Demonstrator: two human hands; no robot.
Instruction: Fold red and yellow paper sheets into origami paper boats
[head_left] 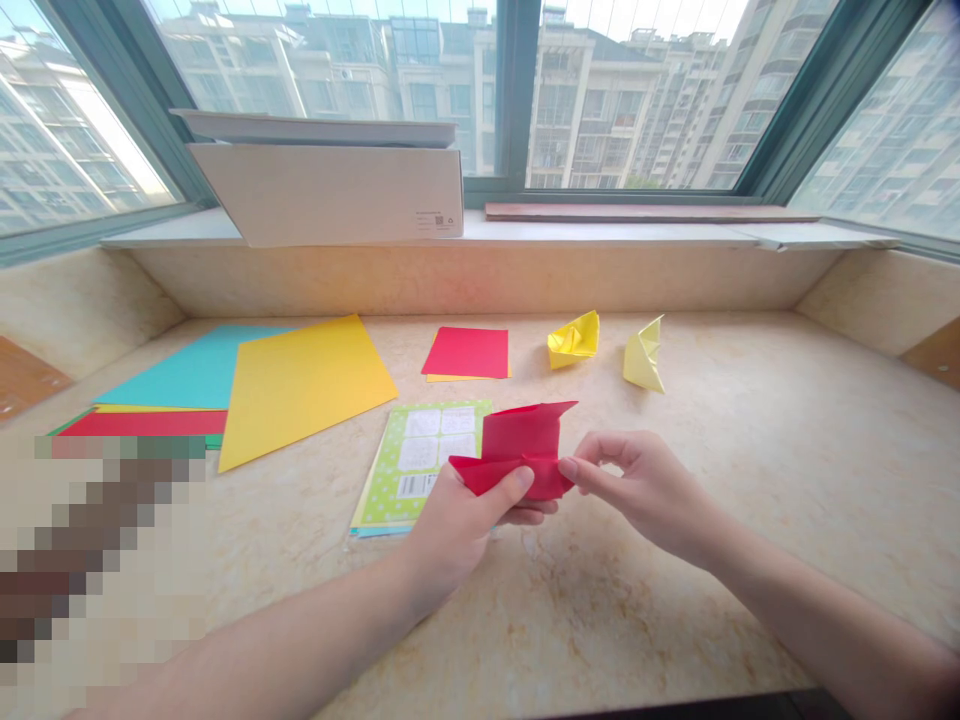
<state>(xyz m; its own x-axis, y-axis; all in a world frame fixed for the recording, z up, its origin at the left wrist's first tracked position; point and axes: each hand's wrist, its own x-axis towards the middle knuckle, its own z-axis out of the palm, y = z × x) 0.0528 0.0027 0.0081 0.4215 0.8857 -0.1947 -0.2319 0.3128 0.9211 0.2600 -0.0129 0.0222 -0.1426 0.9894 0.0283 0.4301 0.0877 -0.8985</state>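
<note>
A partly folded red paper (521, 440) is held above the marble counter (675, 600) between both hands. My left hand (457, 525) grips its lower left flap, thumb on top and fingers beneath. My right hand (637, 485) pinches the right edge of the same paper with thumb and forefinger. Just behind the hands lies a green instruction booklet (409, 455). Farther back sit a yellow folded paper boat (574, 338) and a pale yellow folded shape (645, 358).
Loose sheets lie at the left: a yellow sheet (300, 385) over a teal sheet (195, 370) and a red sheet (142, 423). A small red square (469, 353) lies in the middle. A white cardboard box (330, 185) stands on the window ledge. A blurred patch covers the lower left.
</note>
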